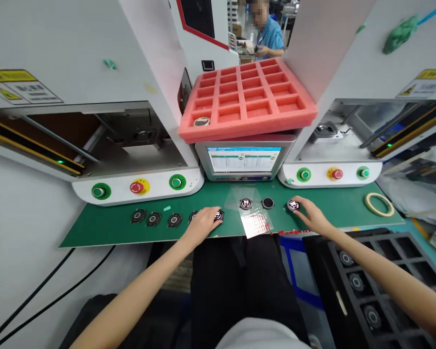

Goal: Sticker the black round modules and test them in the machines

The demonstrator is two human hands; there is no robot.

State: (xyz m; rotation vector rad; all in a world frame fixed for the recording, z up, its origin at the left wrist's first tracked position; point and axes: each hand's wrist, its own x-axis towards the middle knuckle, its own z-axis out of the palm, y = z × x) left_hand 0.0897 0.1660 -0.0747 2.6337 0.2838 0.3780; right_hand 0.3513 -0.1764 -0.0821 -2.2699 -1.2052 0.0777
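My left hand [203,224] rests on the green mat [105,225], fingers closed around a small round black part [218,214] with a white face. Over on the right, my right hand [308,211] pinches another round part [293,205] of the same kind. Between the hands lie one more faced part [245,203], a plain black disc [268,203] and a clear sheet of red stickers [256,224]. Three round black parts [152,219] sit in a row to the left of my left hand.
A pink foam tray [247,97] holding one metal part [202,121] sits atop a touchscreen [243,160]. Machines with green and red buttons [137,187] flank it. A tape roll [379,204] lies far right; a black tray [381,291] of parts is lower right. A person in blue [269,34] works behind.
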